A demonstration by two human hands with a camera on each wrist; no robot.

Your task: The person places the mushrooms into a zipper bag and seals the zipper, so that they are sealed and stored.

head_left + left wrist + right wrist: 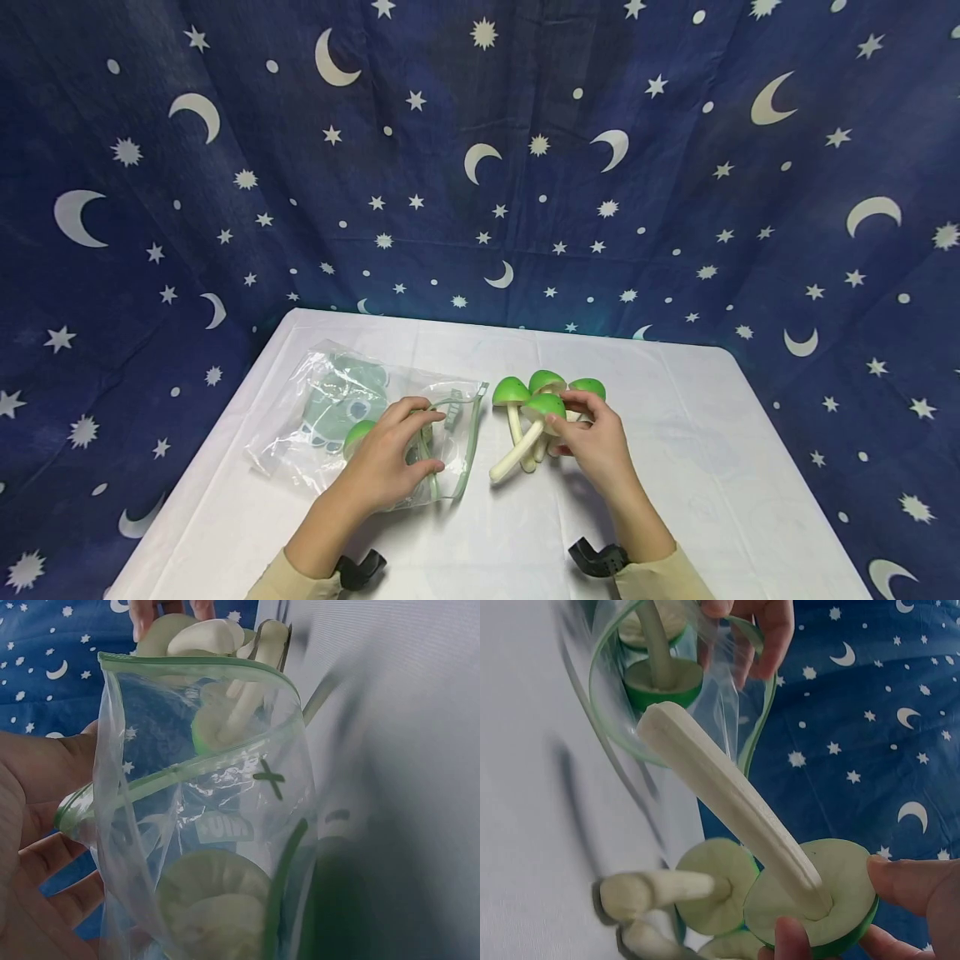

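Note:
My right hand (603,442) pinches the green cap of a toy mushroom (544,406) between thumb and fingers. Its long cream stem slants toward the mouth of a clear zip bag (472,446). At that mouth, my left hand (390,454) grips the green-edged rim, spreading it apart in the left wrist view. Inside the bag are mushrooms of the same kind, including a green-capped one (358,435) partly hidden by the left hand. Right by the held mushroom, several more mushrooms (512,392) lie bunched on the table, stems toward me.
The bag lies on its side on a white-covered table (675,500), with a pale green print (341,392) on its plastic. A dark blue cloth (525,192) with moons and stars hangs behind the table. A black wrist mount (596,558) sits on each forearm.

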